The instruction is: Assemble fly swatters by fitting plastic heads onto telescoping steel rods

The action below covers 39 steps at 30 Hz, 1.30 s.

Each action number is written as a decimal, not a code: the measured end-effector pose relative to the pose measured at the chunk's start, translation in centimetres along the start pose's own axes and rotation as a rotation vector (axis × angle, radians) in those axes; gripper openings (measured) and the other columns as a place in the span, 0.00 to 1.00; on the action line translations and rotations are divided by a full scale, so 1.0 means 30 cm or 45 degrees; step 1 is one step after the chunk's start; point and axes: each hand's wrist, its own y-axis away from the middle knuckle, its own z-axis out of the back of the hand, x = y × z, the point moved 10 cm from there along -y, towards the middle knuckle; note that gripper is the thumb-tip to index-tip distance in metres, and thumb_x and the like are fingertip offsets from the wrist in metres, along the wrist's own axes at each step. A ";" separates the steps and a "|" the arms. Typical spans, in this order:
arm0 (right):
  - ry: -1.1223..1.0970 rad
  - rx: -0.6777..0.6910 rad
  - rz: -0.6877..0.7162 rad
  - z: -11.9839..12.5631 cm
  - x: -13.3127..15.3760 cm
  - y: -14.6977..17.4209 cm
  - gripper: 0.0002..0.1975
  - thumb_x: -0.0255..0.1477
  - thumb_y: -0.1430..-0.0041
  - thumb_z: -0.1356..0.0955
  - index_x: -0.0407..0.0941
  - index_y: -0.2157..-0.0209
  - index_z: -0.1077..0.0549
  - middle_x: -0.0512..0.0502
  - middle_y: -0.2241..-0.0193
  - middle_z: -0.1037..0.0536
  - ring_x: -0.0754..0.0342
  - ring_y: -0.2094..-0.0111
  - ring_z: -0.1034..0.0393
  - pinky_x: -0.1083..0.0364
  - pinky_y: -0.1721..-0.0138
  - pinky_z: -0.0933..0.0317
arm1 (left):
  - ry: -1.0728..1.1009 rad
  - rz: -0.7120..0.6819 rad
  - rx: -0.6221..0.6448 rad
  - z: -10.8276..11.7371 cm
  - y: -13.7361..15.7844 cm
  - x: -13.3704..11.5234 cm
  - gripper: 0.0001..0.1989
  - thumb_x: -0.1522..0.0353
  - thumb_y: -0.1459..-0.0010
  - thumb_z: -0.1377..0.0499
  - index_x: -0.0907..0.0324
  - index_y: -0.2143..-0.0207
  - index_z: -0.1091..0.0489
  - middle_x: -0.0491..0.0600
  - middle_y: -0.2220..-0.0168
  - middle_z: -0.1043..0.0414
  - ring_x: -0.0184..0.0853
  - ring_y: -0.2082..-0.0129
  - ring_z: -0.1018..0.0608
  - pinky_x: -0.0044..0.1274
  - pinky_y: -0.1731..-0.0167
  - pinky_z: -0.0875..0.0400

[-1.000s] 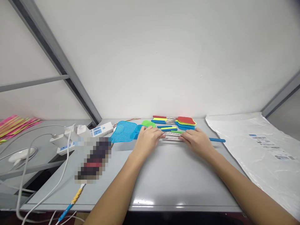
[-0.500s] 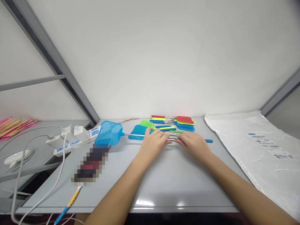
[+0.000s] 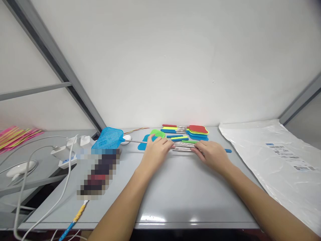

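A blue fly swatter [image 3: 109, 138] with a thin metal rod lies across my hands, its mesh head out to the left. My left hand [image 3: 158, 147] is closed round the rod, near a second blue swatter head [image 3: 142, 143] and a green one [image 3: 157, 133]. Closed too, my right hand [image 3: 213, 154] grips the swatter's handle side; a blue handle end [image 3: 227, 151] sticks out past it. Between the hands run several metal rods [image 3: 184, 146] of other swatters, partly hidden by my fingers. Just behind them lie blue and green handles [image 3: 177, 137].
Folded swatters with red, yellow and blue heads [image 3: 198, 129] are stacked at the back. A white plastic package [image 3: 273, 160] covers the right side. At left are a pixelated phone-like object [image 3: 99, 175], a power strip [image 3: 66, 162], white cables and pink-yellow strips [image 3: 16, 137].
My left hand has shifted left, carrying the blue mesh head with it. My right hand has gone slightly right, so the gap between my hands is wider and more rod shows.
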 end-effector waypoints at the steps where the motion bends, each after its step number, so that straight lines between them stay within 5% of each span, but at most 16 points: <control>1: -0.007 -0.010 0.001 0.002 0.004 -0.001 0.17 0.37 0.33 0.40 0.45 0.74 0.32 0.51 0.78 0.28 0.57 0.76 0.38 0.56 0.73 0.55 | -0.011 0.003 -0.021 -0.001 -0.001 -0.016 0.10 0.63 0.35 0.48 0.55 0.67 0.30 0.44 0.70 0.27 0.33 0.68 0.28 0.35 0.50 0.47; 6: -0.047 -0.045 0.062 0.008 0.047 -0.008 0.17 0.36 0.34 0.39 0.44 0.75 0.33 0.51 0.77 0.28 0.57 0.75 0.38 0.57 0.72 0.53 | 0.017 -0.054 -0.031 -0.041 -0.002 -0.127 0.11 0.64 0.34 0.49 0.57 0.69 0.32 0.45 0.70 0.28 0.33 0.68 0.28 0.29 0.63 0.45; 10: -0.057 -0.064 0.121 0.016 0.062 -0.013 0.16 0.36 0.33 0.39 0.44 0.74 0.32 0.51 0.78 0.30 0.57 0.76 0.39 0.57 0.72 0.53 | 0.051 -0.060 0.024 -0.056 0.001 -0.125 0.07 0.68 0.35 0.48 0.54 0.66 0.31 0.44 0.70 0.29 0.32 0.69 0.29 0.28 0.69 0.49; 18: 0.049 -0.059 0.088 0.024 0.002 -0.009 0.15 0.35 0.33 0.40 0.45 0.70 0.30 0.51 0.77 0.29 0.57 0.76 0.40 0.56 0.72 0.54 | 0.034 0.047 -0.011 0.012 -0.007 0.011 0.11 0.64 0.34 0.49 0.53 0.66 0.30 0.43 0.72 0.29 0.32 0.69 0.30 0.30 0.59 0.47; 27: -0.032 0.004 0.137 0.005 0.033 -0.010 0.16 0.34 0.32 0.41 0.44 0.73 0.32 0.50 0.76 0.28 0.56 0.74 0.37 0.56 0.70 0.52 | 0.019 -0.048 0.003 -0.042 -0.002 -0.107 0.10 0.62 0.34 0.49 0.55 0.64 0.30 0.45 0.71 0.29 0.33 0.69 0.28 0.28 0.69 0.49; 39: -0.039 -0.040 0.211 0.027 0.069 -0.021 0.12 0.33 0.32 0.40 0.44 0.66 0.29 0.49 0.74 0.27 0.57 0.73 0.36 0.55 0.69 0.52 | -0.036 -0.080 -0.083 -0.015 -0.008 -0.141 0.10 0.66 0.34 0.49 0.57 0.67 0.31 0.46 0.71 0.29 0.34 0.68 0.29 0.31 0.59 0.46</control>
